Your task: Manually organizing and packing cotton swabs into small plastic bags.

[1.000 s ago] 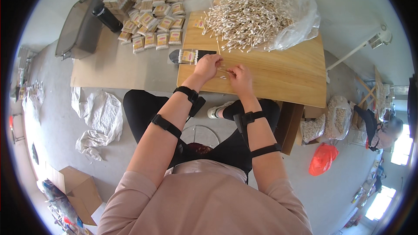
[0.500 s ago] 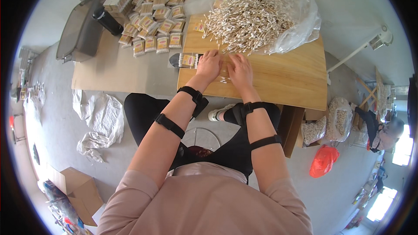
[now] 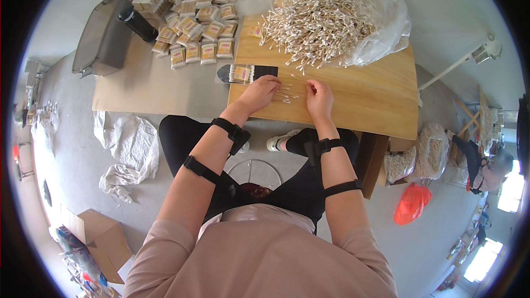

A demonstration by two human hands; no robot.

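Flanking several loose cotton swabs (image 3: 286,95) just above the frame's centre, the left hand (image 3: 259,95) and right hand (image 3: 320,100) are over the wooden surface (image 3: 364,96). The left fingers curl near the swabs' left ends; the right fingers bend inward on the other side. I cannot tell whether either set pinches a swab. Up and left of the left hand, one swab packet (image 3: 241,73) lies across a dark strip (image 3: 267,70). A big swab heap (image 3: 317,25) fills the upper right of centre.
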